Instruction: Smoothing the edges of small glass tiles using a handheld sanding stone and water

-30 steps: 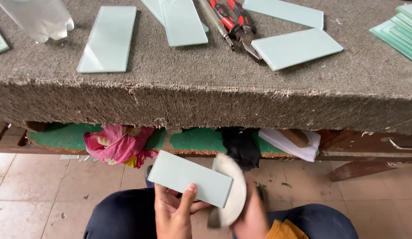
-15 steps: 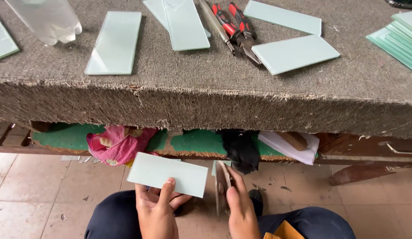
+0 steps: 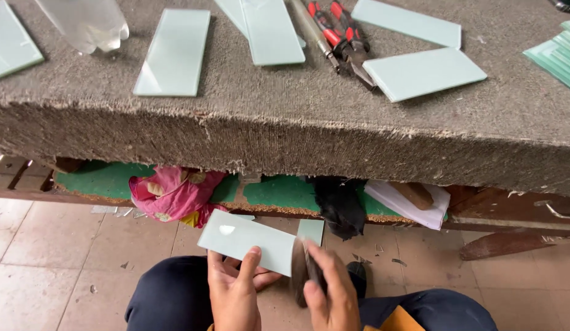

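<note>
- Hands first, in the head view: the left hand grips the lower edge of a pale green rectangular glass pane, thumb on top and fingers curled beneath, holding it nearly flat above the lap.
- The right hand is closed round a thin whitish disc-shaped stone, now turned edge-on and blurred, set against the right end of the pane.
- Compared with a second ago, the pane has come lower and further to the left, and the disc, which then showed its broad round face, now shows only its rim; half a second ago it was already turning. I judge that the disc is being rubbed along the pane's end edge, so the work on this piece looks under way rather than finished.
- A second small piece of pale green glass shows just behind the hands; whether it is part of the held pane I cannot tell.
- Above, the surface is covered with worn grey felt with a frayed front edge. On it lie several more pale green glass panes, a pair of red-handled pliers and a crumpled clear plastic bag.
- Under the surface, a green-topped shelf holds a pink cloth, a black cloth and white folded paper.
- Beige tiled floor carries small scattered fragments.
</note>
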